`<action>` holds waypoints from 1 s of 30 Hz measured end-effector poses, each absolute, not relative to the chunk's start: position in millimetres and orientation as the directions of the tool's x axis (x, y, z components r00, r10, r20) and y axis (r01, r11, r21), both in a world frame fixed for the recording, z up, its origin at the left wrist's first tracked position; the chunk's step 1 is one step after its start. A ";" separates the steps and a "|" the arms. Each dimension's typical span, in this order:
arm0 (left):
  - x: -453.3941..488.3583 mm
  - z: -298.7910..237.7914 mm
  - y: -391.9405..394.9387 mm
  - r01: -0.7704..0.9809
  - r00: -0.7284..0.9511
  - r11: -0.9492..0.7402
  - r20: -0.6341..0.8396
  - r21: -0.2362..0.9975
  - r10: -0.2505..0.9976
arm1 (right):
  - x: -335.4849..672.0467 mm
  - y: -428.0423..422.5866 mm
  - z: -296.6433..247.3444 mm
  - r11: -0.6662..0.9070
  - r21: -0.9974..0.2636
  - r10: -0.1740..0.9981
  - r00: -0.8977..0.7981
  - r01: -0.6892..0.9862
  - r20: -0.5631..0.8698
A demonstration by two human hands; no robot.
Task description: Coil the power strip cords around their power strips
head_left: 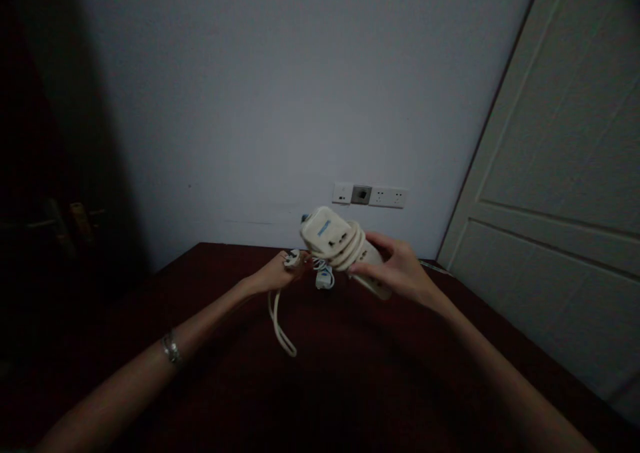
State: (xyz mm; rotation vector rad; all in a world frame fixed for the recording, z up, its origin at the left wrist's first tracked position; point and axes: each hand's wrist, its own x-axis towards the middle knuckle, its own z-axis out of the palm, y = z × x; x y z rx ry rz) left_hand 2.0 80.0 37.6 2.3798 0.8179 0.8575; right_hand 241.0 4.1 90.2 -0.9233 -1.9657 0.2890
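Observation:
My right hand (400, 270) is closed around a cream power strip (334, 238) with its cord wound round the body. It holds the strip tilted above the dark red surface (320, 386). My left hand (274, 276) pinches the loose end of the cord near a white plug (292, 260). A loop of the cord (281, 326) hangs down from that hand. A second small white and blue plug (324, 278) dangles below the strip. A bracelet sits on my left wrist.
A row of wall sockets (370, 195) sits on the pale wall just behind the hands. A white panelled door (555, 193) fills the right side. The left side is dark, with dim wooden shapes (70, 223).

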 end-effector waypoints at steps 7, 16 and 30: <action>14.6 58.0 34.5 0.264 0.724 -0.310 0.024 0.913 0.689 | 253.6 48.9 95.8 0.565 -0.702 0.783 -0.012 0.434 0.622; 8.3 59.6 15.7 0.707 0.616 -0.685 0.324 0.172 0.718 | 257.2 77.8 74.3 0.268 -0.213 0.827 -0.111 0.940 0.551; -7.8 89.3 81.8 0.462 0.865 -0.883 0.255 -0.075 0.431 | 202.4 -8.9 52.4 0.801 -0.097 0.596 -0.803 0.591 0.028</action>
